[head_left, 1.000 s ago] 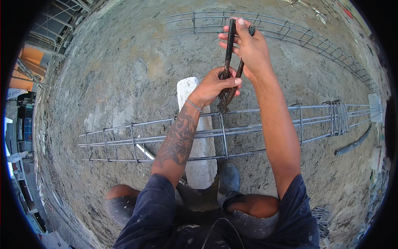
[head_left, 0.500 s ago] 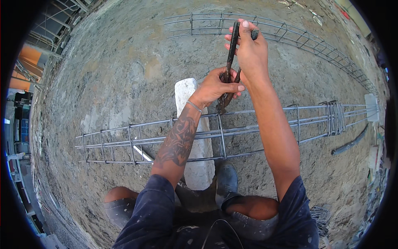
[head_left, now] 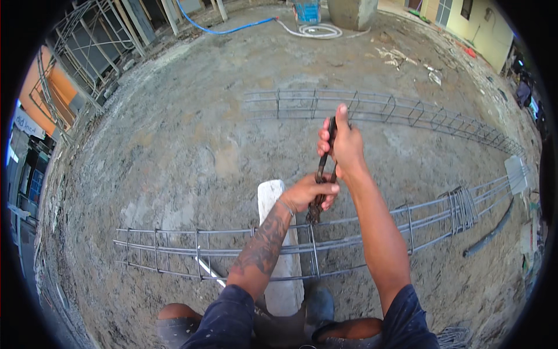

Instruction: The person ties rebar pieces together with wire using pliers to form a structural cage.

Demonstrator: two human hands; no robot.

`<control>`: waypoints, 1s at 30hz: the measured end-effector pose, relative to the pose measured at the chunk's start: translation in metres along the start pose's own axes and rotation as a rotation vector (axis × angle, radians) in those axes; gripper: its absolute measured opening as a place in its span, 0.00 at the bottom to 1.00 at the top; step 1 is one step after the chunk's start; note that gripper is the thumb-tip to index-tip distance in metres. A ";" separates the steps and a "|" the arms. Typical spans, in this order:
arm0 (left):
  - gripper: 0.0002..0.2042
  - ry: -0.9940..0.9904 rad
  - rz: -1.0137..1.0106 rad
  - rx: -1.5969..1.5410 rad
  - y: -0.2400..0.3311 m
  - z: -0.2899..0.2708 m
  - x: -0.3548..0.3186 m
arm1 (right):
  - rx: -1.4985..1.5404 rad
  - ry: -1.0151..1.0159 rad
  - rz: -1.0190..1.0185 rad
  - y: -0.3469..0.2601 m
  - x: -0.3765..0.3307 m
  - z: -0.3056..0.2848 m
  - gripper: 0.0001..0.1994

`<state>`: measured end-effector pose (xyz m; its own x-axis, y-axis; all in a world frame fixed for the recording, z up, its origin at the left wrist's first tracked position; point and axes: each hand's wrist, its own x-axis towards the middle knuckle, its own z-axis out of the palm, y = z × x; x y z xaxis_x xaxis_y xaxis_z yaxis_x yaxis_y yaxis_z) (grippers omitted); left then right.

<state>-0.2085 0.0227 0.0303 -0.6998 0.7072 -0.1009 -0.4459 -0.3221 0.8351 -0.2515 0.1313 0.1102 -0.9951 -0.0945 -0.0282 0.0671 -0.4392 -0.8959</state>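
Left hand (head_left: 308,193) is clasping pliers (head_left: 321,168), right hand (head_left: 350,145) gripping handles (head_left: 332,130). Steadying the tip (head_left: 313,217) at the steel cage (head_left: 314,251) is probably helping.

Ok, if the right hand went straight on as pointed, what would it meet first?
Probably the far grey box-shaped steel-bar cage; the right hand looks raised, though, so it might pass above. Depth is unclear.

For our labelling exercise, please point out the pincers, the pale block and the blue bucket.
Pincers (head_left: 323,160): head view, on a dark handle.
Pale block (head_left: 288,264): head view, top face.
Blue bucket (head_left: 307,13): head view, side wall.
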 end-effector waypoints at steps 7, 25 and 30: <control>0.14 0.293 -0.010 0.140 0.006 0.021 0.001 | 0.059 -0.067 0.032 -0.003 0.000 0.000 0.26; 0.12 1.520 0.559 0.751 -0.033 0.051 0.008 | -0.543 0.070 -0.418 0.015 -0.023 0.049 0.24; 0.10 0.788 0.458 0.951 -0.003 0.043 -0.026 | 0.300 -0.734 -0.019 0.001 -0.016 0.001 0.17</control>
<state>-0.1654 0.0324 0.0533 -0.9614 -0.0054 0.2751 0.2546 0.3614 0.8970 -0.2358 0.1315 0.1099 -0.7011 -0.6036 0.3797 0.1711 -0.6592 -0.7322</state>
